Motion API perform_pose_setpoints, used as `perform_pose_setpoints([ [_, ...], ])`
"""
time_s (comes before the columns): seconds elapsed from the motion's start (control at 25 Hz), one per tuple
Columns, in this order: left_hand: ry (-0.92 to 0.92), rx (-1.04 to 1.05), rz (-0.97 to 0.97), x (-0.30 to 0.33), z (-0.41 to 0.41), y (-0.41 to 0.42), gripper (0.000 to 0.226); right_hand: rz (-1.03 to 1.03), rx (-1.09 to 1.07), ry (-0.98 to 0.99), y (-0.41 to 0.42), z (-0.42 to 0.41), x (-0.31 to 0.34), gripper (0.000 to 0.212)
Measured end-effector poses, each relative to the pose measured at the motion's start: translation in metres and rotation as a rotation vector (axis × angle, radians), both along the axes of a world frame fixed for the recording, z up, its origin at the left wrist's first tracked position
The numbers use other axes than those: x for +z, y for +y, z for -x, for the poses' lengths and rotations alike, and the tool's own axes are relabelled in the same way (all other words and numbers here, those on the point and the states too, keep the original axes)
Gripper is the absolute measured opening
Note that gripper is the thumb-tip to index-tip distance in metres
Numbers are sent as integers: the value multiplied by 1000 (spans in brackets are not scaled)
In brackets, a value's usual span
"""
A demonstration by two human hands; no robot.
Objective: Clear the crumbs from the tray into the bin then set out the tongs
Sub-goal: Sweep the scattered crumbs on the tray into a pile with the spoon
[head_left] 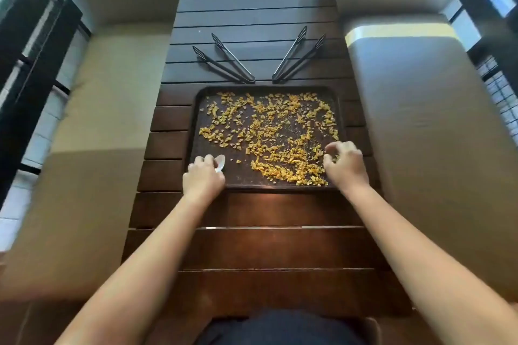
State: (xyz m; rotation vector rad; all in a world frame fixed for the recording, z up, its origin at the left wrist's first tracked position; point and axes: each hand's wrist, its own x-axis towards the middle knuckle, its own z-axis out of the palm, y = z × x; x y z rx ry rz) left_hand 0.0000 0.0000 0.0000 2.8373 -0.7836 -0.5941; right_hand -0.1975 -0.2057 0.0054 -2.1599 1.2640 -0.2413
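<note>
crumbs (269, 134) lie scattered over nearly the whole dark tray (196, 109) on the slatted tabletop (280, 246), thickest toward the near right corner, right under the right hand (343, 161), whose fingers are curled and seem to pinch at them. the left hand (203, 175) grips a small white spoon (220, 163) at the near left corner, where few crumbs lie. two tongs (224, 63) (298, 57) rest just beyond the tray's far edge, splayed outward. no bin shows.
</note>
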Motion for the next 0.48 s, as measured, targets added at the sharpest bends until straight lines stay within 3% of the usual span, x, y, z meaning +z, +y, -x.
perform_pose_setpoints([
  [0.2,-57,134,-150,-13,5,13,36,42,-109,174,6,28,-30,37],
  [0.48,-87,167,-84,-17,-1,23,20,-76,-312,169,10,40,-54,49],
])
